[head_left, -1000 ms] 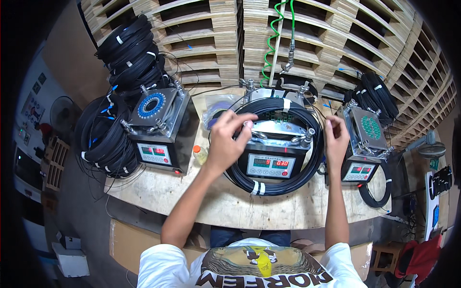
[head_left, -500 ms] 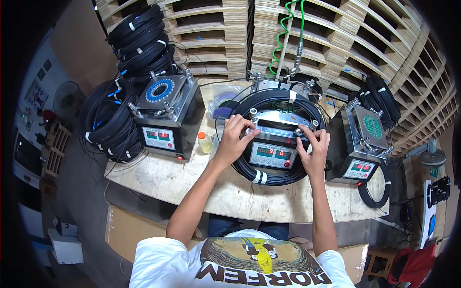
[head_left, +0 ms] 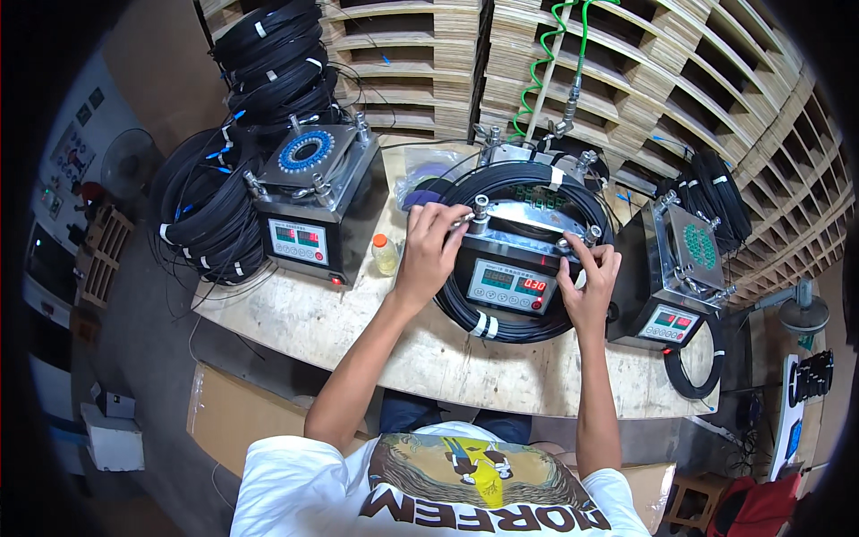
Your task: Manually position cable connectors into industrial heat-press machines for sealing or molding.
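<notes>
In front of me stands a black machine (head_left: 503, 324) with a lit digital panel and steel corner posts. My left hand (head_left: 428, 255) is closed, thumb and fingers pinching a small metal lever (head_left: 463, 220) at the near left post (head_left: 481, 208). Across from it, my right hand (head_left: 588, 282) is closed at another small lever (head_left: 563, 243) beside the near right post (head_left: 592, 234). Its index finger bends over this lever, partly hiding it. A coil of black cable (head_left: 537, 172) with white ties lies around the machine, passing behind its top and below its front panel.
Similar machines stand at left (head_left: 309, 201) and right (head_left: 667, 268), one with a blue ring of connectors, one green. Black cable coils (head_left: 201, 215) pile up at far left. A small orange-capped bottle (head_left: 384, 257) stands left of my hands. A green coiled hose (head_left: 537, 80) hangs behind.
My left fingers have moved up and outward at the near left post, with the lever now pointing left. The panel's digits have changed. My right hand stays at its lever. The view has shifted slightly.
</notes>
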{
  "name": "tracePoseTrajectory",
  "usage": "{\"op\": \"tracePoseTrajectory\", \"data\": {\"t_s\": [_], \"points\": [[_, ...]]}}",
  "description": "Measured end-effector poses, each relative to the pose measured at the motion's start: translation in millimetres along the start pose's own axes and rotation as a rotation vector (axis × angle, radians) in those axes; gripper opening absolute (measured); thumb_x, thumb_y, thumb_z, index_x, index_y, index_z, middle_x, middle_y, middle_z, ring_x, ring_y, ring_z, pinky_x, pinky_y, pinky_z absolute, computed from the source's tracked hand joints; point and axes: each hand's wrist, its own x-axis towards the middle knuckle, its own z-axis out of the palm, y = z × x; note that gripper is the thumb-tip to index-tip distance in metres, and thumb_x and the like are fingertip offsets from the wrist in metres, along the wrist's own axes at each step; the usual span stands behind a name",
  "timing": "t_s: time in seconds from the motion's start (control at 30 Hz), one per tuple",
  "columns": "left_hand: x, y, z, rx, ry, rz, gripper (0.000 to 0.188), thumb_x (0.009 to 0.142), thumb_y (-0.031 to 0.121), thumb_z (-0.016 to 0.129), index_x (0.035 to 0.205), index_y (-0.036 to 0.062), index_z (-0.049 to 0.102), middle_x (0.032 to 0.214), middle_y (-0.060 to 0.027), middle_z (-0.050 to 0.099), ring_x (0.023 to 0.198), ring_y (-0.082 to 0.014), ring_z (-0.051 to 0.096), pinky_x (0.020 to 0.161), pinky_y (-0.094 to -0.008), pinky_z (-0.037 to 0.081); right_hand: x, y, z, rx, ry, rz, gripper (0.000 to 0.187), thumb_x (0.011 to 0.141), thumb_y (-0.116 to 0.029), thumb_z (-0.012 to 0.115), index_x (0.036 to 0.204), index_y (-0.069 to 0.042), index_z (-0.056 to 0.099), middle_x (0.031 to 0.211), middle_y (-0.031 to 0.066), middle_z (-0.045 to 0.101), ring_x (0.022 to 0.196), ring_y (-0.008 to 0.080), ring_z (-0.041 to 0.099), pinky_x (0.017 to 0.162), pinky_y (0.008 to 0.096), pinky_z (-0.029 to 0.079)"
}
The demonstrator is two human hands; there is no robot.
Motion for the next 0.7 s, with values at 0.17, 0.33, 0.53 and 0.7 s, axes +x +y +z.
{"op": "tracePoseTrajectory", "data": {"t_s": [0.17,0.33,0.53,0.7], "points": [[4.6,18.1,-15.3,0.094,-0.127,-0.163,0.028,0.092,0.012,0.07,0.117,0.004,0.063,0.093,-0.0101,0.059,0.09,-0.029,0.056,0.084,-0.0402,0.045,0.0,0.4,-0.8,-0.014,0.012,-0.005,0.046,0.079,-0.006,0.073,0.124,-0.017,0.072,0.089,0.0096,0.045,0.087,0.0268,0.044,0.082,0.0371,0.041],[2.9,4.1,-13.6,-0.152,-0.118,-0.167,0.03,0.091,0.019,0.074,0.111,-0.0005,0.064,0.086,-0.0115,0.061,0.082,-0.029,0.059,0.074,-0.0396,0.047,-1.4,-0.3,0.8,-0.015,0.009,0.004,0.046,0.078,-0.006,0.073,0.124,-0.017,0.072,0.089,0.0096,0.045,0.087,0.0268,0.045,0.082,0.0371,0.041],[3.0,14.7,-10.3,-0.22,-0.169,-0.36,0.02,0.099,0.016,0.065,0.108,-0.0013,0.063,0.078,-0.0118,0.061,0.065,-0.0181,0.055,0.061,-0.0328,0.045,-2.3,-8.7,-2.4,-0.103,-0.002,0.001,0.053,0.078,-0.018,0.08,0.13,-0.022,0.069,0.091,0.0092,0.044,0.088,0.0267,0.044,0.081,0.0384,0.04],[-2.1,4.3,1.3,-0.196,-0.053,-0.275,0.018,0.101,0.015,0.06,0.105,-0.0019,0.063,0.078,-0.0134,0.064,0.067,-0.0215,0.058,0.062,-0.0345,0.046,-3.0,0.8,0.8,0.033,0.038,0.011,0.031,0.076,-0.017,0.083,0.098,-0.006,0.063,0.092,0.0114,0.05,0.089,0.0298,0.049,0.081,0.0412,0.041]]}}
